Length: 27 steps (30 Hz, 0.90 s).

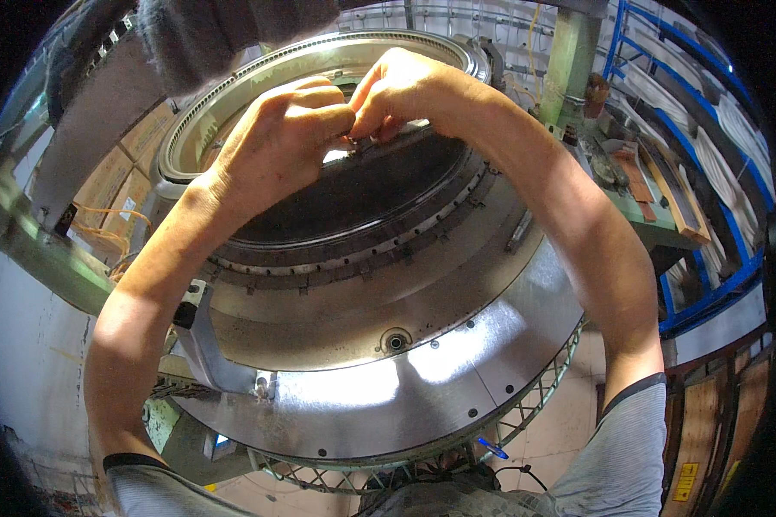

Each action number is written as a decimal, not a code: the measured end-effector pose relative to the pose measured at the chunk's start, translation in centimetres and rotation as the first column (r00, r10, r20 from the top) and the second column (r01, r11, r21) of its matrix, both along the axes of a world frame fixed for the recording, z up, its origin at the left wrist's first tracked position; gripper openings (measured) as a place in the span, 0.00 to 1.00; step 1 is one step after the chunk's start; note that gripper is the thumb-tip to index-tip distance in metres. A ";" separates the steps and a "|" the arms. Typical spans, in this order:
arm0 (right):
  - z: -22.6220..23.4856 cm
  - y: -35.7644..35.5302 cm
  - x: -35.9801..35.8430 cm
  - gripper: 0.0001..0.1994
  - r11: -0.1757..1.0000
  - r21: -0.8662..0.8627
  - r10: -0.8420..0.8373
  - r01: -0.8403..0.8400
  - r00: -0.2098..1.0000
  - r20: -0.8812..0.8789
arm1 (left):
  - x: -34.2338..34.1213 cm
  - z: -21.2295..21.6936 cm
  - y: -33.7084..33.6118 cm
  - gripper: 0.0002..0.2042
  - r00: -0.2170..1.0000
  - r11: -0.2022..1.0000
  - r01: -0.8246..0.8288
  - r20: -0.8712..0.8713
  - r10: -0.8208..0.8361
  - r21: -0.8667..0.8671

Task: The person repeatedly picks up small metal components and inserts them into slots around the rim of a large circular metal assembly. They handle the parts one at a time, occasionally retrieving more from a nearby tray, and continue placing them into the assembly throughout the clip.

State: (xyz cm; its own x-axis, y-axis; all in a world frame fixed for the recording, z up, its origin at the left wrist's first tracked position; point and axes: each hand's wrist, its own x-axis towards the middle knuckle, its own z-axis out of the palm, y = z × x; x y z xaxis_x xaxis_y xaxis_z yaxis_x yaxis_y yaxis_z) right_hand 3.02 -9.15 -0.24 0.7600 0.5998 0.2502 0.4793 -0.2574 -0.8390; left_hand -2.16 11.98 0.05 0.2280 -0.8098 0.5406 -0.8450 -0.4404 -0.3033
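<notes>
My left hand (289, 133) and my right hand (397, 95) meet above the middle of a large round metal machine (336, 396). Both are closed, fingertips pinched close together. Something small sits between the fingertips, too small and hidden to name. Behind and around the hands runs a pale, toothed metal ring (190, 142), which they partly cover. Below them lies a dark round opening or disc (362, 198), bordered by a slotted rim. A bright spot shows just under the left fingertips.
A grey bracket (203, 340) rises from the plate at left. A green post (569, 69) and a bench (664, 215) with small parts stand at right, before blue racks (724, 310) holding white material. Cardboard boxes (121, 198) are at left. A dark padded bar (224, 39) crosses the top.
</notes>
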 end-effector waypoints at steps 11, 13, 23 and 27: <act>-0.1 -0.1 -0.3 0.09 1.000 0.006 -0.025 0.025 0.999 0.024 | -0.1 -0.3 -0.4 0.08 1.000 1.000 -0.015 0.013 0.015 -0.012; -0.3 -0.2 -0.2 0.09 0.999 0.027 -0.040 0.040 0.999 0.018 | -0.1 -0.3 -0.5 0.08 0.999 0.999 -0.034 -0.001 0.034 -0.014; 0.2 -0.4 -0.6 0.12 0.996 -0.074 -0.051 0.052 0.999 0.018 | -0.1 -0.5 -0.5 0.07 0.999 0.998 -0.036 -0.032 0.034 -0.059; 0.2 -0.5 -0.5 0.12 0.994 -0.081 -0.070 0.072 0.997 0.031 | 0.2 -0.7 -0.7 0.07 0.997 0.997 -0.040 -0.064 0.035 -0.072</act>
State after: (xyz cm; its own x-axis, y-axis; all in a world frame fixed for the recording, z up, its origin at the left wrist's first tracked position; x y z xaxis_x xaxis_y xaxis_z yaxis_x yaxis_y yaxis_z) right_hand 2.54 -9.61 0.01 0.7950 0.5636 0.2242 0.4801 -0.3587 -0.8005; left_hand -1.98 11.27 -0.67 0.2926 -0.7589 0.5818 -0.8438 -0.4911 -0.2164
